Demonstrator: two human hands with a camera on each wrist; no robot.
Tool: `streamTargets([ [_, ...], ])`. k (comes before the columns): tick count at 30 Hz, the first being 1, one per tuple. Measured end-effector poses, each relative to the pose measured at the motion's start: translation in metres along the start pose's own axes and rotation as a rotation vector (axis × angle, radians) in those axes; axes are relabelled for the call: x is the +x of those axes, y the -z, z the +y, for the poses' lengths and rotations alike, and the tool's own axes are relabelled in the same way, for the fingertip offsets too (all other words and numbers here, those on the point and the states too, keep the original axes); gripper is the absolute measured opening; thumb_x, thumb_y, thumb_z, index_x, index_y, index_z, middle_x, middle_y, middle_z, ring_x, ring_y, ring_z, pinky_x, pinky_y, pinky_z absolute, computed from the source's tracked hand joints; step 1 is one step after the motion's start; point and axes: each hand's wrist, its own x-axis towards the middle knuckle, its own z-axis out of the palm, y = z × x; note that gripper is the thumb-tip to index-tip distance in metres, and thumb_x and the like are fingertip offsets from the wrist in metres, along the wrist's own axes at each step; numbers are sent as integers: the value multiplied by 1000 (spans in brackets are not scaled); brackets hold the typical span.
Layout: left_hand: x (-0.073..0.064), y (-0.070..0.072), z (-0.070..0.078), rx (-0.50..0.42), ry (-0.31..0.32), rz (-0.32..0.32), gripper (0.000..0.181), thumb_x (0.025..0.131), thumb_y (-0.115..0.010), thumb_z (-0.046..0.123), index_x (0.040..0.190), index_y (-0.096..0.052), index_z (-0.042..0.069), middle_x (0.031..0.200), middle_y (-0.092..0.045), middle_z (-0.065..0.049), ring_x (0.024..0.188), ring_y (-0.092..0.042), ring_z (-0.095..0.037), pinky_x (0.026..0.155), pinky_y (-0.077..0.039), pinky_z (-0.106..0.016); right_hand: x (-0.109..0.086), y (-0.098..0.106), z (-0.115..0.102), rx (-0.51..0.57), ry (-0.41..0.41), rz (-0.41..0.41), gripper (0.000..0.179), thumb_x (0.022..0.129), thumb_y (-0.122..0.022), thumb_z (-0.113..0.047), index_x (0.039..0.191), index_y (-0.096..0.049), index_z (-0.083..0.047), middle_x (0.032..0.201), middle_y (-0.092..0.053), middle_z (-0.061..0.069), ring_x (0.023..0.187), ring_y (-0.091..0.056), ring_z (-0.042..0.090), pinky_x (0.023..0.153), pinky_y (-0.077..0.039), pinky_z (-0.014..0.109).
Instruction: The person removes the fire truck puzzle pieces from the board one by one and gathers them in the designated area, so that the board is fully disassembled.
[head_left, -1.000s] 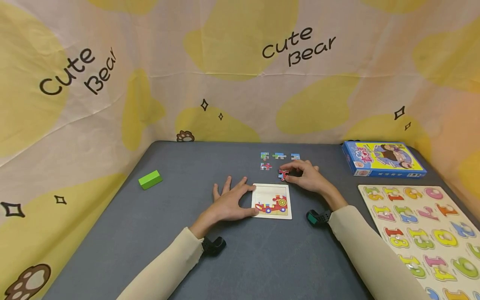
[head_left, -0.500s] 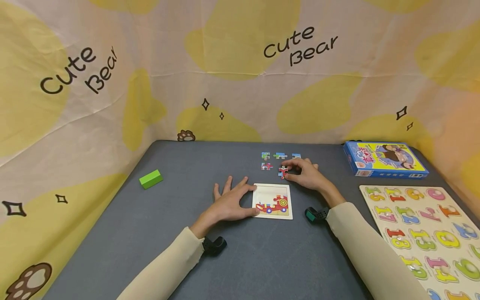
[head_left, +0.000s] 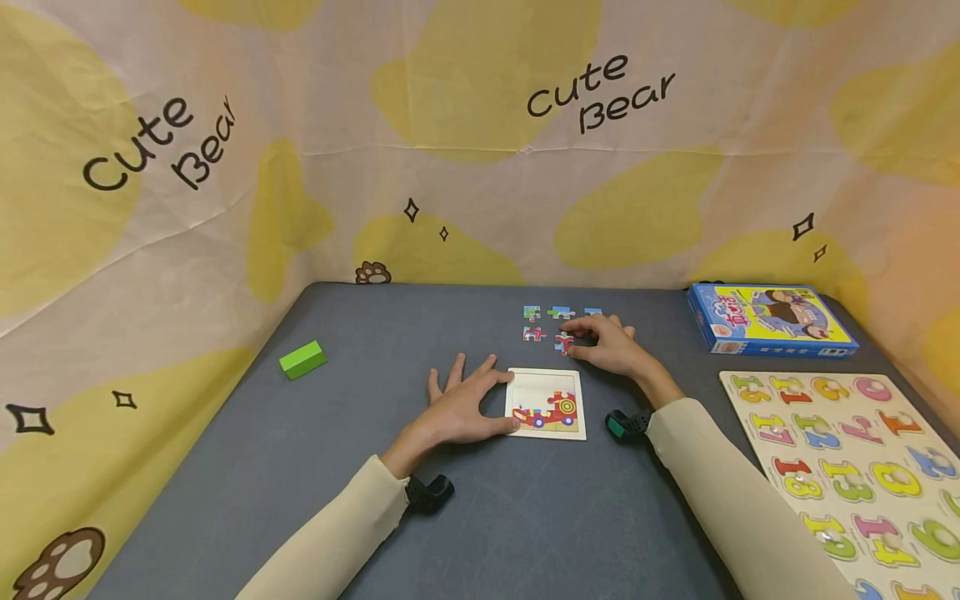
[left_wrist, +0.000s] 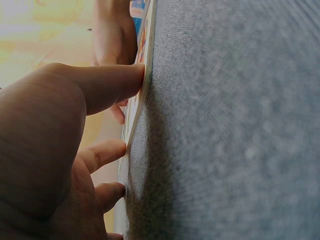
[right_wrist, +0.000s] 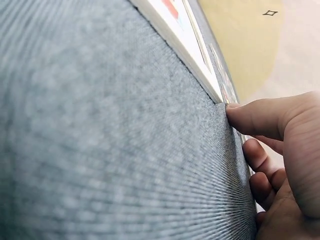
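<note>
In the head view, a small white-framed jigsaw tray (head_left: 546,376) lies mid-table, its lower part filled with a red vehicle picture. My left hand (head_left: 461,410) spreads its fingers at the tray's left side. Thumb and index fingertip rest on its left edge, as the left wrist view also shows. Beyond the tray's upper right corner, my right hand (head_left: 615,348) pinches a red and blue jigsaw piece (head_left: 563,342) between thumb and index finger, close over the table. Behind lie loose jigsaw pieces: a red one (head_left: 534,334), a green and blue one (head_left: 532,312), a blue one (head_left: 560,312) and another (head_left: 592,312) partly behind the hand.
A green block (head_left: 303,360) lies on the left of the grey table (head_left: 225,500). At the right are a blue and yellow box (head_left: 772,320) and a large number puzzle board (head_left: 825,450), partly under the right sleeve. A patterned cloth (head_left: 480,192) hangs behind.
My right hand has shifted slightly left, and the pinched jigsaw piece has turned a little, now squarer to the loose pieces. My left hand stays put on the tray.
</note>
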Motion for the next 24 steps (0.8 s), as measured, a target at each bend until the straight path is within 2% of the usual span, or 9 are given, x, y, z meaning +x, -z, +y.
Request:
streamTargets([
  [5,1,0,-2,-1,1,-1,73,85,-72,57,150,-50,34,171,-21,0,159,5,-43,114,14,-75,-1,-2,0,19,-29,50,39,90,-76,-18,127,-71,-9,114,-64,16,100,-42,30,85,-17,47],
  [10,1,0,-2,-1,-3,-7,73,85,-72,58,150,-49,35,172,-20,0,159,6,-43,114,15,-75,-2,-2,1,26,-70,118,30,88,-79,-21,116,-75,-9,111,-65,17,102,-44,31,89,-19,52],
  [15,1,0,-1,2,0,-12,73,85,-72,58,150,-49,36,172,-20,1,159,7,-43,114,15,-74,-1,-2,2,15,-76,130,29,89,-79,-22,115,-76,-10,111,-65,17,103,-44,32,89,-19,55],
  [24,1,1,-1,0,-2,-6,73,85,-72,58,150,-49,35,171,-21,0,159,7,-43,114,14,-75,3,-3,0,-12,-124,149,30,89,-79,-26,116,-77,-11,112,-66,16,101,-43,32,91,-19,54],
])
